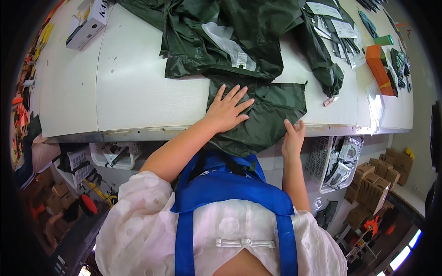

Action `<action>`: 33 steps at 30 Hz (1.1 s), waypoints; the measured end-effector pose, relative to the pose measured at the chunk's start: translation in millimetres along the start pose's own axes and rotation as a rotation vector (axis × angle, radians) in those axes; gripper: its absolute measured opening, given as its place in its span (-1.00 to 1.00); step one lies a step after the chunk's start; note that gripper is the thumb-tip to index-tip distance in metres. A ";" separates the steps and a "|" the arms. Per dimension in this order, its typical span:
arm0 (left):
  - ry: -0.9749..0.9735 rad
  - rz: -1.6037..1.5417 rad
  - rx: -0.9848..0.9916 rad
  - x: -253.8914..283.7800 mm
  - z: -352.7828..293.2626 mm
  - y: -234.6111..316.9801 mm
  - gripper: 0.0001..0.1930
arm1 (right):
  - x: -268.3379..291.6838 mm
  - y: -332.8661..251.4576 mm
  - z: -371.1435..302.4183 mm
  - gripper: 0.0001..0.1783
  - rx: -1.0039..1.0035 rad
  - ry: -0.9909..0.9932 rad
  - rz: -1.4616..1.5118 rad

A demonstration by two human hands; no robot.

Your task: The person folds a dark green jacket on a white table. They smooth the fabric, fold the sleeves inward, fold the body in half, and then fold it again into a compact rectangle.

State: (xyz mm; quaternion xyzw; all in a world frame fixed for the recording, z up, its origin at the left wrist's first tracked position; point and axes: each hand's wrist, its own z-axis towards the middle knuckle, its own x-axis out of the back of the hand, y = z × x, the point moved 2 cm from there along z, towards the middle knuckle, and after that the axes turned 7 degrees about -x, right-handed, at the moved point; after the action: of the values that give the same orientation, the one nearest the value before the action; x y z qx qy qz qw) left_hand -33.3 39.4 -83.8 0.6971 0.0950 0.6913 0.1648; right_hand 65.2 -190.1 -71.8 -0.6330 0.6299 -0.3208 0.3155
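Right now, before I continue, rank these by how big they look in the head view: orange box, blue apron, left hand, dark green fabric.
1. Dark green fabric, largest
2. Blue apron
3. Left hand and orange box: too alike to rank

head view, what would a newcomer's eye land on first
The glossy dark green garment sprawls across the middle of the white worktable, a pale mesh panel showing on it. Next come the bright blue apron in the lower middle and the orange box at upper right.
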 end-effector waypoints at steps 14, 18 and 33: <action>0.255 -1.599 0.517 31.2 -13.1 -56.9 -0.13 | -83.4 6.7 -26.3 -0.36 1.261 -0.812 -1.273; 0.375 -1.079 0.451 29.8 25.7 -59.2 -0.24 | -73.3 4.7 -34.5 -0.32 1.247 -0.843 -1.522; -0.082 0.120 -0.180 3.9 2.2 -14.1 -0.37 | 9.4 70.2 -66.4 -0.20 0.207 -0.313 -0.467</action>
State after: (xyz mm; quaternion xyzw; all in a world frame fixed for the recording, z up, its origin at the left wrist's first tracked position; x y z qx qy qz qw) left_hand -29.6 53.7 -85.3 0.7116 -0.0162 0.6766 0.1886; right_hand -30.0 -199.7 -88.6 -0.7672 0.3747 -0.3456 0.3893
